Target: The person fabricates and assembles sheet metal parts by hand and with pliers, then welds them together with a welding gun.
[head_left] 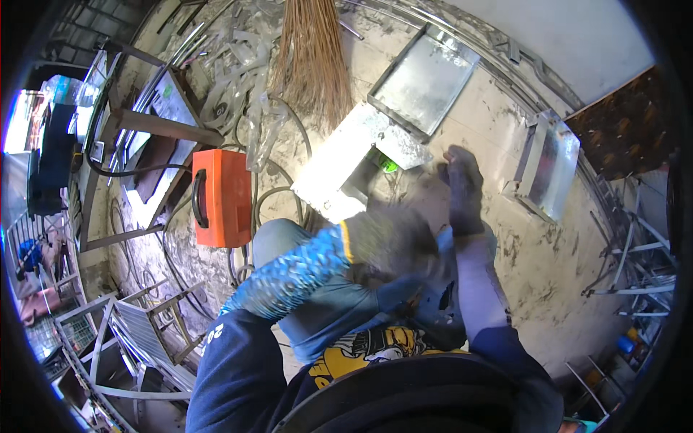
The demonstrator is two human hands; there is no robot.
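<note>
My left hand point(393, 242), in a dark glove with a blue patterned sleeve, is smeared by motion above my lap, so its fingers cannot be made out. My right hand point(465, 191), also in a dark glove, is raised to its right, fingers pointing away from me and thumb slightly apart; I see nothing held in it. Just beyond both hands a bright sheet-metal piece point(325, 169) lies on the floor with a dark opening. A small green object point(389, 166) shows beside that opening. Touching its far side is a shallow metal tray point(426, 79).
An orange machine case point(224, 198) with a black handle stands at left, cables around it. A straw broom point(310, 65) lies beyond. To the right are a folded metal box point(545, 166) and a rusty sheet point(628, 126). Metal frames point(137, 332) crowd the lower left.
</note>
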